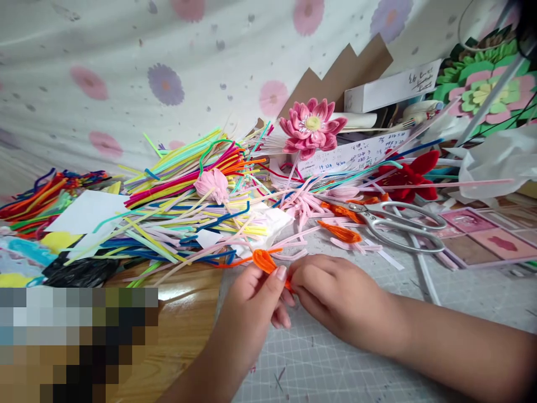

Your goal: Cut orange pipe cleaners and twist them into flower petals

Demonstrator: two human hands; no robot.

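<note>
Between my two hands is an orange pipe-cleaner petal (pixel 264 261), its looped end pointing up and to the left. My left hand (pixel 257 302) pinches it between thumb and fingers just below the loop. Closed around the lower end of the same petal, my right hand (pixel 325 291) hides most of that end. Just beyond my hands lie finished orange petals (pixel 344 234) of like shape. A pair of silver scissors (pixel 398 221) rests to their right, its blades partly covered by pipe cleaners. Both hands are above the grey cutting mat (pixel 319 364).
A heap of coloured pipe cleaners (pixel 184 196) spreads across the left and back. Behind stand a pink pipe-cleaner flower (pixel 311 126) and a red flower (pixel 413 174). A pink makeup palette (pixel 482 238) lies right, near crumpled white paper (pixel 495 159). Wooden tabletop (pixel 184 319) shows left of the mat.
</note>
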